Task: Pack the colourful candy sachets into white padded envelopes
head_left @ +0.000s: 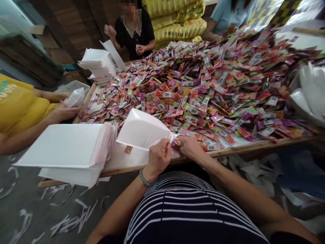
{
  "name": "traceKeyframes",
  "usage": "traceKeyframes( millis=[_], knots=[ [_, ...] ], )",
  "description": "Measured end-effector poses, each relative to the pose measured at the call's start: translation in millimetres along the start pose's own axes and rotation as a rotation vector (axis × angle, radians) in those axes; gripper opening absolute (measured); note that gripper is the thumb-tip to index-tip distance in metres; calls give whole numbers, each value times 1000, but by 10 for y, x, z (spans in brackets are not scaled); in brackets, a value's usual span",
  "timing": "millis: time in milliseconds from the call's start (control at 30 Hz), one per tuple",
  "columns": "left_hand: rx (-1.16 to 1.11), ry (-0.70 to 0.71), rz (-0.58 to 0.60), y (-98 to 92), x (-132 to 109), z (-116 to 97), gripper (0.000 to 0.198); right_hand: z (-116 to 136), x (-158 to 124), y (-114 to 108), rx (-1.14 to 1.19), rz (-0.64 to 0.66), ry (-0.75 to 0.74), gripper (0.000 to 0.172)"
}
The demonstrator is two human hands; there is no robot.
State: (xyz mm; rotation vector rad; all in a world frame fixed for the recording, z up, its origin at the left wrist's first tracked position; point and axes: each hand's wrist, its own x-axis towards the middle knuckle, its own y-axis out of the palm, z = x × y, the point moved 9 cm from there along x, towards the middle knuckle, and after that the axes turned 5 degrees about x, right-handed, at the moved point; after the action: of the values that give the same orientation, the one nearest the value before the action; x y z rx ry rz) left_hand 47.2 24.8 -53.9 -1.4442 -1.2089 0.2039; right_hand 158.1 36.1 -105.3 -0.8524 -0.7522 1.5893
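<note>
My left hand (159, 156), with a bead bracelet at its wrist, is closed on the near corner of a white padded mailer (143, 130). The mailer lies slanted over the table edge, its mouth towards my right hand (191, 147). That hand is closed at the mouth, its fingertips partly hidden; small colourful packets (175, 143) show between the two hands. Beyond them spreads a large heap of small barcoded packets (188, 91), pink, red, purple and green. On my left is a stack of white padded mailers (61, 144). One small packet (128, 149) lies apart beside it.
A wooden rim (254, 146) edges the table. More mailers (98, 62) stand at the far left corner. A person in yellow (22, 105) holds a white bag (75, 97); two others work across the heap. White strips (73, 220) litter the floor. Yellow sacks (177, 32) are piled behind.
</note>
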Motion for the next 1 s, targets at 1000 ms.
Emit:
traceKeyframes(
  millis=[1000],
  knots=[
    [-306,-319,273,569,-120,600,11,-448,213,380,927,-133,-14,31]
  ],
)
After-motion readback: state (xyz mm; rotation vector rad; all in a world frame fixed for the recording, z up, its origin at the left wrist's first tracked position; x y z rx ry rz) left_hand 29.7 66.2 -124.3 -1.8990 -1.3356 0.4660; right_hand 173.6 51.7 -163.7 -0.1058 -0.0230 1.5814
